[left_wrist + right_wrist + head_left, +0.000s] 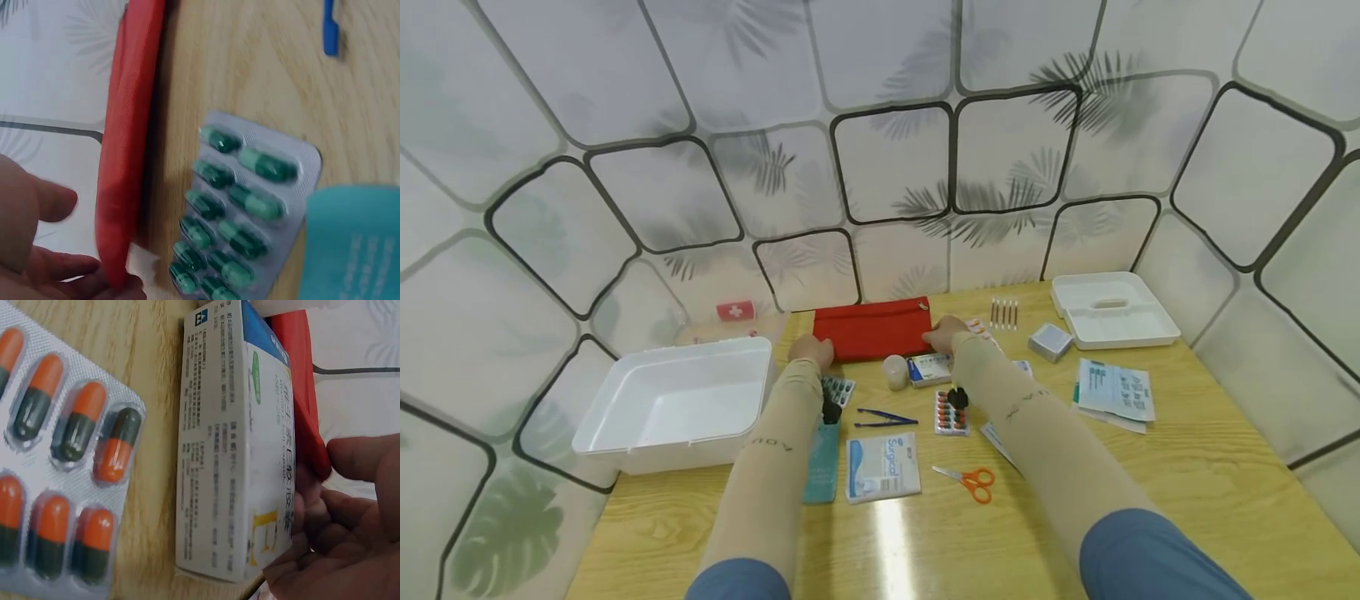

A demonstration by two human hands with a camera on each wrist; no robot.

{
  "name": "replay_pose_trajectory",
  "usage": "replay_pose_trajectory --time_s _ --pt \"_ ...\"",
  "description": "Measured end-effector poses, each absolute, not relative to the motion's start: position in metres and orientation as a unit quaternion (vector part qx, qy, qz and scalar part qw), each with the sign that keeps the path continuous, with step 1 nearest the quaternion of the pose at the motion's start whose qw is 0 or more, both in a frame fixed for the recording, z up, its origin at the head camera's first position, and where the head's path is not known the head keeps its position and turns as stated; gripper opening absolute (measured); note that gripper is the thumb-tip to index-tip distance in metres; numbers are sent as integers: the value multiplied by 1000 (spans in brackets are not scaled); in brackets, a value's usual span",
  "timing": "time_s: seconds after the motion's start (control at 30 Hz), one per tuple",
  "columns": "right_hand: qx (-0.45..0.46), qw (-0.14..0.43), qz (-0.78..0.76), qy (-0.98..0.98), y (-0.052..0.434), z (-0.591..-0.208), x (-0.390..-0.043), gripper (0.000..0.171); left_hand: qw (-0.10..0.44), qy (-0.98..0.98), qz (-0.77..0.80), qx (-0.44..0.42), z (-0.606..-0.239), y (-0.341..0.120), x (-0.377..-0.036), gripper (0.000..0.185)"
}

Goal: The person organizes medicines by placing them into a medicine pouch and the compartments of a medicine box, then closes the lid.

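A flat red zippered pouch (872,332) lies at the back of the table against the patterned curtain. My left hand (812,352) is at its left end. In the left wrist view, the fingers (81,281) touch the lower end of the pouch, with the thumb held apart from it. At the right end, my right hand (946,333) pinches the pouch corner between thumb and fingers, as the right wrist view shows. A white and blue medicine box (240,450) stands beside that hand. Green capsules in a blister pack (244,206) lie near the left hand.
A white bin (677,400) stands left, a white lid tray (1131,329) at back right. Between the arms lie blue tweezers (886,417), a surgical packet (883,467), orange scissors (973,481) and an orange capsule blister (951,414). A white round container (895,372) stands before the pouch.
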State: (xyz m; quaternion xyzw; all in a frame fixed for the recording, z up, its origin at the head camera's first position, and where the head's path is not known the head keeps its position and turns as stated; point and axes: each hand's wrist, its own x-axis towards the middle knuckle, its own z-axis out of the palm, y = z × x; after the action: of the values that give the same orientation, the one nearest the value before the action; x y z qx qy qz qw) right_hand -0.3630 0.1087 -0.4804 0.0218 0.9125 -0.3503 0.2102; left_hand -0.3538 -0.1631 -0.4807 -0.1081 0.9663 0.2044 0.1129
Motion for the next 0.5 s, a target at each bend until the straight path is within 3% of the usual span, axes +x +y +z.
replay_pose_trajectory --time_s 0.13,0.3,0.5 --pt "27 165 -390 906 109 -481 -363 46 69 944 288 -144 -478 -160 -351 43" --pt "17 99 -477 873 111 -476 -362 40 15 897 408 -172 -467 -152 -344 53" --pt "20 101 -623 776 119 -465 -357 39 -12 804 567 -180 -450 -141 -335 57"
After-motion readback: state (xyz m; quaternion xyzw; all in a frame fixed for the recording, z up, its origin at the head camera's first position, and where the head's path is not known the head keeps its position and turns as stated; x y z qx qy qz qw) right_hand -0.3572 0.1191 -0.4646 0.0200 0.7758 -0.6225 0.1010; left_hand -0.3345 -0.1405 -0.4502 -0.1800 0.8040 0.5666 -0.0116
